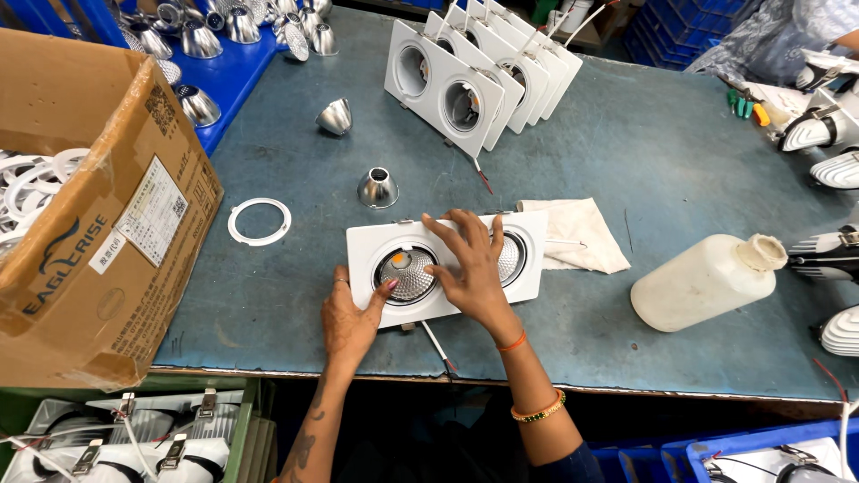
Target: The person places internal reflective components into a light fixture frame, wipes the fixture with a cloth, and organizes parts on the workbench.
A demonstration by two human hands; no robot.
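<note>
Both hands rest spread and flat on the white 2-lamp fitting (445,266): left hand (347,320) at its near edge, right hand (470,264) pressing the centre; seating step, apparently.

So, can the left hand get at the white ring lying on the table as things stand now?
Probably yes. The left hand rests at the front edge of the white twin downlight, and the white ring lies in the open further to its left, on bare table. Nothing stands between them.

Both hands, left hand (347,317) and right hand (467,266), press on a white twin downlight fixture (445,259) near the workbench's (662,152) front edge.
</note>
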